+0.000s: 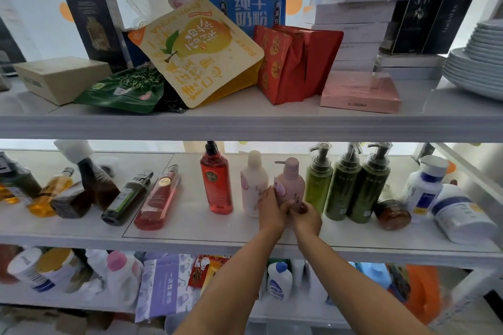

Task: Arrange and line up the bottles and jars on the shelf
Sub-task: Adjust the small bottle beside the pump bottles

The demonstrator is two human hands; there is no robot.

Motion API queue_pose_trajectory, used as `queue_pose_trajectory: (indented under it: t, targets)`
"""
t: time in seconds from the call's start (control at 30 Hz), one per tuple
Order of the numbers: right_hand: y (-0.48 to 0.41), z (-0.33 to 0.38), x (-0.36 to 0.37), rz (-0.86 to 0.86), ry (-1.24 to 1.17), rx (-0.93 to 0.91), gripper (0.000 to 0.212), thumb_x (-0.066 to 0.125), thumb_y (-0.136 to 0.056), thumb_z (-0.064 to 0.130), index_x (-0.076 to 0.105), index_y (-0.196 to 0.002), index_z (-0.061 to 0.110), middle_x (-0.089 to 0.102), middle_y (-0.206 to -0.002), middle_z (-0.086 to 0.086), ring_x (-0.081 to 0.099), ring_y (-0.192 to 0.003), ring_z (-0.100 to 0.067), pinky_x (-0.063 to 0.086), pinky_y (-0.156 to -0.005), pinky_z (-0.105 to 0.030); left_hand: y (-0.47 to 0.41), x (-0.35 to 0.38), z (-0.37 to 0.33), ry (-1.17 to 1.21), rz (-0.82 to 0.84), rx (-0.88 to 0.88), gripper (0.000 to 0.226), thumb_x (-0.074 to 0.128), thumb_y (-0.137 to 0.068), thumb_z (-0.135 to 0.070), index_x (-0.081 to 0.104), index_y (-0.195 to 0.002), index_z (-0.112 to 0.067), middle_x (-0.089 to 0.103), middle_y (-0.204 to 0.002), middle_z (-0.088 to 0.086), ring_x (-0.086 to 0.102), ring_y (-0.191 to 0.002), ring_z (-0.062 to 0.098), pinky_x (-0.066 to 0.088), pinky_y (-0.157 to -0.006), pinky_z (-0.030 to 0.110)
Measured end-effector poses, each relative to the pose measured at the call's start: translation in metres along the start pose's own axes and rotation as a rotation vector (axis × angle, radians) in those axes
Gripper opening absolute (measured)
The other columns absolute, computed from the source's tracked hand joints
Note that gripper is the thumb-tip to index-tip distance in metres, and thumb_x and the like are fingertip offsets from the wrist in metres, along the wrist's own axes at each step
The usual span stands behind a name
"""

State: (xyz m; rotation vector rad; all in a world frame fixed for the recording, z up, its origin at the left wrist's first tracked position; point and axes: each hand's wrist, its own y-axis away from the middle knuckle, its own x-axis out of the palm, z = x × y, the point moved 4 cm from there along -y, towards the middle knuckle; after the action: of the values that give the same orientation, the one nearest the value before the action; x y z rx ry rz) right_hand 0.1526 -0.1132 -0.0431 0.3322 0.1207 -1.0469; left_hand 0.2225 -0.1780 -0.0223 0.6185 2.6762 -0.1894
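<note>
A pink pump bottle [291, 182] stands upright on the middle shelf [206, 234]. My left hand [269, 208] grips its lower left side and my right hand [306, 216] grips its base from the right. A white bottle [253, 182] and a red pump bottle [217, 185] stand to its left. Three green pump bottles [345, 185] stand in a row to its right. Further left, a red bottle [160, 196], a dark green bottle [128, 196] and amber bottles [51, 193] lie on their sides.
At the right end of the shelf lie a brown jar [393, 212] and white tubs [457, 215]. The upper shelf holds pouches, boxes and stacked plates [479, 62]. The lower shelf is packed with bottles and packets.
</note>
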Motion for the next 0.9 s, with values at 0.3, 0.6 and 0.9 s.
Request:
queue_pose_trajectory:
  t: [0.3,0.6,0.9]
  targets:
    - [-0.003,-0.006,0.006,-0.071,-0.043,0.067,0.027,0.063,-0.086,0.013,0.063,-0.11,0.002,0.067,-0.109,-0.015,0.06,-0.092,-0.029,0.043,-0.075,-0.028,-0.002,-0.003,0.002,0.033,0.012,-0.01,0.03,0.069,-0.081,-0.014,0.055,-0.108,-0.008,0.062,-0.111,0.009,0.058,-0.104,0.022,0.049,-0.093,0.032]
    - [-0.001,-0.011,0.016,-0.049,-0.032,0.166,0.025,0.063,-0.086,0.019,0.07,-0.098,-0.002,0.071,-0.1,-0.017,0.061,-0.081,-0.028,0.041,-0.069,-0.028,0.011,-0.01,0.006,-0.206,0.018,-0.108,0.027,0.052,-0.095,-0.034,0.046,-0.076,-0.016,0.054,-0.085,0.004,0.047,-0.077,0.015,0.032,-0.068,0.023]
    - [0.012,-0.016,0.02,-0.053,-0.109,0.188,0.029,0.075,-0.078,0.023,0.068,-0.096,0.001,0.065,-0.093,-0.011,0.058,-0.082,-0.028,0.045,-0.072,-0.031,0.015,-0.034,0.034,-0.267,0.087,-0.044,0.046,0.049,-0.095,-0.041,0.063,-0.094,0.002,0.067,-0.096,0.021,0.062,-0.091,0.033,0.041,-0.07,0.033]
